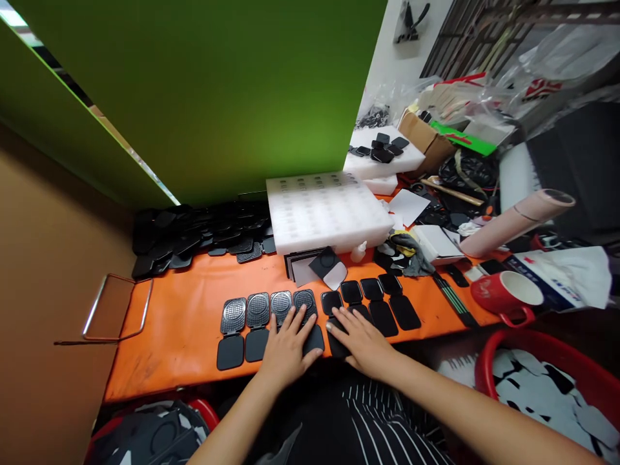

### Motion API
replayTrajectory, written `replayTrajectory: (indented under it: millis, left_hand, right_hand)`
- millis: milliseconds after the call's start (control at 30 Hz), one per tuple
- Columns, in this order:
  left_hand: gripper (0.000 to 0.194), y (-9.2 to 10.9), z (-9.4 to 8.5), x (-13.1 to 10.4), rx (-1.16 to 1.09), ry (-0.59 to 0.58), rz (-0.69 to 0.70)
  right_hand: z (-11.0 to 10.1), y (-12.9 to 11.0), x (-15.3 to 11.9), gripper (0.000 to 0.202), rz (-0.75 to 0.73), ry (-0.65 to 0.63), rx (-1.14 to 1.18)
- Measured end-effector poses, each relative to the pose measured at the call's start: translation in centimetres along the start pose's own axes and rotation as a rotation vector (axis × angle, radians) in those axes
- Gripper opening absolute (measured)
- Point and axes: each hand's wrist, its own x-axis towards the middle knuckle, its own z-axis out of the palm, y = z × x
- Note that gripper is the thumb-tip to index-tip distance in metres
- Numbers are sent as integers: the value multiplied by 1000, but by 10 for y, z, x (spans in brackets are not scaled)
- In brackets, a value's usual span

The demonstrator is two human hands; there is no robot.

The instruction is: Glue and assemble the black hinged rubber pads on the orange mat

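Observation:
Two groups of black hinged plates lie opened flat in a row on the orange table (184, 336). My left hand (289, 345) rests flat with fingers spread over the right end of the left group, whose upper halves carry a round textured pattern, such as this hinged plate (234, 315). My right hand (363, 339) lies flat, fingers apart, on the left end of the right group, where the upper halves are smooth, like this hinged plate (405, 312). Both hands partly cover the pieces beneath them. Behind the row lie a loose black square (325, 263) and some grey sheets (304, 271).
A white foam block (329, 216) stands behind, beside a heap of black plates (198, 232). To the right are a small white bottle (359, 252), a red mug (506, 294) and a pink tube (518, 223). Red tubs (487, 368) of cut pieces stand below. A wire frame (145, 307) sits left.

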Motion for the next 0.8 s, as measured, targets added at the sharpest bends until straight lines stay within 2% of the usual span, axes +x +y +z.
replayTrajectory:
  millis: [67,133,167,233,267,333,433,500,567,633,767,800]
  left_hand:
    - [66,-3,2,4,21,21,16]
    - [67,-6,5,5,36,44,37]
    - [67,-8,5,4,41,51,44]
    - [67,-9,7,3,49,57,50]
    - [68,-10,7,3,52,57,50]
    - [68,-10,7,2,54,54,46]
    - [66,-8,4,2,50,45,36]
    - [66,-4,1,2,43,48,25]
    - [66,4,-1,5,29,56,22]
    - [68,14,0,10,10,58,40]
    - [68,31,7,24,-14,41,67]
    - [67,33,9,27,-12,38,66]
  right_hand:
    - [-6,0,-8,60,-61,20,45]
    - [-26,3,-7,46,-74,100,170]
    - [-38,6,-3,40,-45,156,249]
    - [-59,14,11,26,119,270,409]
    - [-65,19,22,23,185,282,493]
    - [-64,29,45,21,249,204,676]
    - [-46,38,76,27,481,66,805]
    - [-34,41,81,35,536,112,756]
    - [-30,43,70,37,458,239,591]
    - [-30,45,47,41,338,284,366]
    - [-21,44,-6,79,167,33,36]
    - [-15,43,-16,81,134,-6,-11]
